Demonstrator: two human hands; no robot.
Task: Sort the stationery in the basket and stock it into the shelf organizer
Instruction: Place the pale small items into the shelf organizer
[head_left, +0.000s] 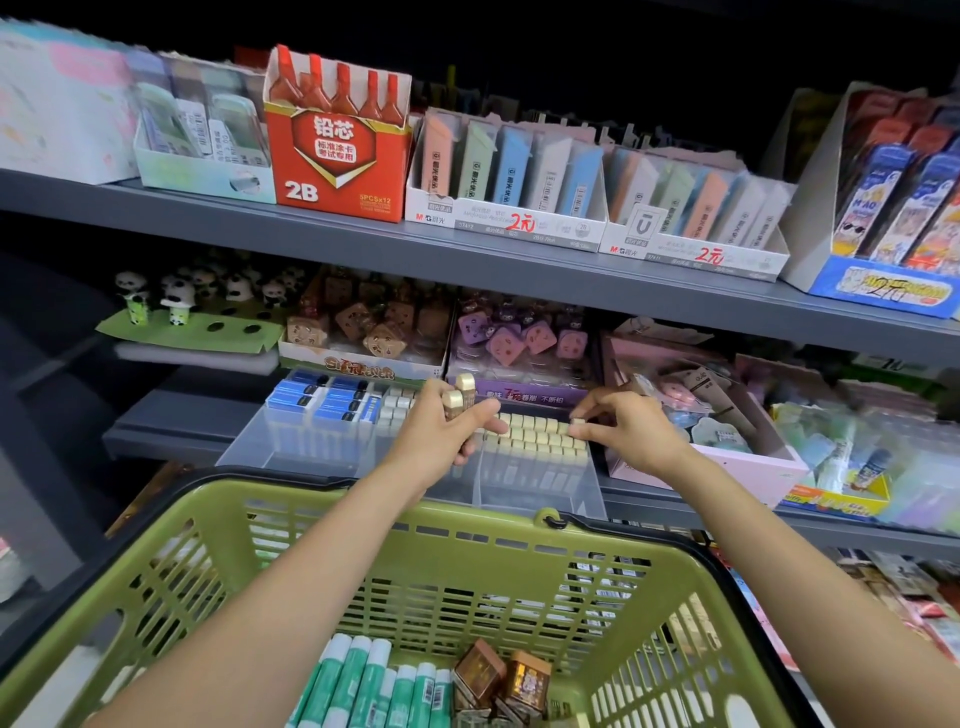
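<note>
Bright even shop light, dark top corner, wide-angle bowing (soft, blurred edges).

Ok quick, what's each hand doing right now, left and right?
Left hand: grips a few cream erasers, ends sticking up.
Right hand: pinches one eraser over the rows in the clear organizer.

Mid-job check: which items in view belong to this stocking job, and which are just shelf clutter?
Job items:
green basket
clear shelf organizer
cream erasers in it
erasers held in left hand
eraser pinched by right hand
glue sticks
brown boxes

Lying about:
red 2B lead box
panda figures
pink box
</note>
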